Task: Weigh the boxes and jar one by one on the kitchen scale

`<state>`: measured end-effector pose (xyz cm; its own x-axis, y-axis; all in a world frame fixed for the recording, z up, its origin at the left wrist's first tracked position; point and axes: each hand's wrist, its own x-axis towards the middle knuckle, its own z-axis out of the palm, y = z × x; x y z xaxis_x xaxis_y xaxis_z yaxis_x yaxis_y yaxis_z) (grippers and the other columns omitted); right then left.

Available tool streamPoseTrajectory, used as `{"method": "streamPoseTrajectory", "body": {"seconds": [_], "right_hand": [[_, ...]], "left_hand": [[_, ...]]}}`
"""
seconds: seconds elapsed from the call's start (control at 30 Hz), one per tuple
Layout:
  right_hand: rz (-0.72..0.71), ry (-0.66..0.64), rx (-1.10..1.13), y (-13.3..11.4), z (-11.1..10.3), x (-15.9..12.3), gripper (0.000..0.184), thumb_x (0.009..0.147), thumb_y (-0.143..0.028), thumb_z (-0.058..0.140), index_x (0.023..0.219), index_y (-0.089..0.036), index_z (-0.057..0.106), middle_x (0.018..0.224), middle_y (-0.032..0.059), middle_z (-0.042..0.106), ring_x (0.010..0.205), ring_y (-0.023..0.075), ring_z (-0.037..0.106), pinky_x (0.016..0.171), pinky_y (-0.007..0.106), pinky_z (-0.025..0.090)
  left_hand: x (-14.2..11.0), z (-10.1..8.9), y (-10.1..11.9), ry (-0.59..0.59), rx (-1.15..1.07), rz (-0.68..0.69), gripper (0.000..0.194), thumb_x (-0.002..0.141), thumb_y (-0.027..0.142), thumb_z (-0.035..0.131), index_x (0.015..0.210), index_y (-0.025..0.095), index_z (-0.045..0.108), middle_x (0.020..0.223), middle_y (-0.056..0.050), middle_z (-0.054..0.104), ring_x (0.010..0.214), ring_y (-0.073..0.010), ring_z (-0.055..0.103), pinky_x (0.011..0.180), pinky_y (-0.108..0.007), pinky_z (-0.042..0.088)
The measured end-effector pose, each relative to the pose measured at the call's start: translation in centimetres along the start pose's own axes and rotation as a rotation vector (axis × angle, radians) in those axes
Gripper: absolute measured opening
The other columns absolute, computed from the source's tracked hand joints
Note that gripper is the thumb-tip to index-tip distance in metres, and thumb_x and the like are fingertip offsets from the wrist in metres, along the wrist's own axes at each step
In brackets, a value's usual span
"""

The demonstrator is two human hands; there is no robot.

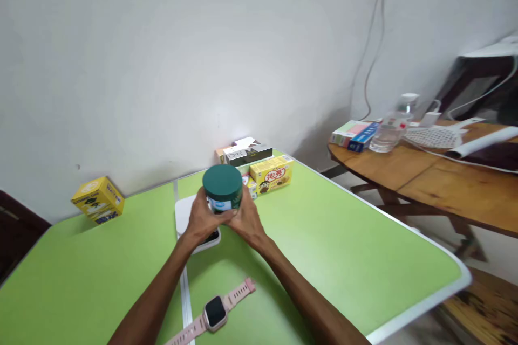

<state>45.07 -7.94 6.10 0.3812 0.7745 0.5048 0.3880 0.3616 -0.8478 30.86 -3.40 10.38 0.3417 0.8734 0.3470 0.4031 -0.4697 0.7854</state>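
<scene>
A green jar (222, 182) with a dark green lid and a blue-white label is held between both my hands over the green table (324, 237). My left hand (201, 218) is wrapped round its left side, and my right hand (247, 216) grips its right side. Just beneath and behind the left hand lies a white kitchen scale (185, 214) with a dark display; the hands and jar partly hide it, and I cannot tell whether the jar touches it. Nearer to me, a pink smartwatch (215, 312) lies face up with its strap spread out.
Yellow snack boxes (274, 175) and a black-and-white box (248, 154) are grouped by the wall behind the jar. Another yellow box (98, 200) stands far left. On the wooden table (453, 183) at right are a plastic bottle (390, 129), small boxes (354, 133) and a white racket-like item (435, 136).
</scene>
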Motion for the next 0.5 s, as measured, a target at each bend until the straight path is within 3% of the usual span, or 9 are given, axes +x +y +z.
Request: {"method": "streamPoseTrajectory", "body": {"seconds": [0.17, 0.3, 0.4, 0.5], "right_hand": [[0.098, 0.104, -0.197, 2.7, -9.0, -0.8, 0.076, 0.072, -0.048, 0.070, 0.138, -0.018, 0.049, 0.127, 0.0157, 0.068, 0.109, 0.0327, 0.068, 0.093, 0.045, 0.057], [0.132, 0.162, -0.304, 5.8, -14.2, -0.4, 0.075, 0.070, -0.051, 0.068, 0.135, -0.018, 0.049, 0.127, 0.0162, 0.068, 0.106, 0.0326, 0.069, 0.091, 0.044, 0.057], [0.149, 0.191, -0.337, 7.8, -16.2, 0.3, 0.071, 0.070, -0.048, 0.066, 0.132, -0.018, 0.049, 0.126, 0.0159, 0.067, 0.106, 0.0323, 0.068, 0.092, 0.046, 0.055], [0.168, 0.194, -0.337, 8.9, -16.6, 0.9, 0.070, 0.069, -0.047, 0.066, 0.131, -0.018, 0.049, 0.124, 0.0152, 0.068, 0.105, 0.0316, 0.068, 0.091, 0.046, 0.055]], "left_hand": [[1.3, 9.3, 3.0, -0.154, -0.158, 0.034, 0.088, 0.053, 0.040, 0.097, 0.130, 0.018, 0.057, 0.126, -0.014, 0.070, 0.116, -0.0331, 0.068, 0.100, -0.048, 0.054], [2.9, 15.5, 4.3, -0.225, -0.181, 0.075, 0.095, 0.052, 0.038, 0.097, 0.135, 0.018, 0.055, 0.133, -0.016, 0.067, 0.125, -0.0365, 0.064, 0.107, -0.052, 0.051], [4.0, 18.2, 4.6, -0.227, -0.159, 0.078, 0.101, 0.053, 0.037, 0.096, 0.140, 0.018, 0.050, 0.142, -0.018, 0.061, 0.134, -0.0385, 0.058, 0.114, -0.054, 0.046], [4.9, 19.2, 4.3, -0.234, -0.138, 0.103, 0.098, 0.056, 0.035, 0.094, 0.141, 0.017, 0.049, 0.144, -0.019, 0.059, 0.137, -0.0382, 0.056, 0.117, -0.053, 0.044]]}}
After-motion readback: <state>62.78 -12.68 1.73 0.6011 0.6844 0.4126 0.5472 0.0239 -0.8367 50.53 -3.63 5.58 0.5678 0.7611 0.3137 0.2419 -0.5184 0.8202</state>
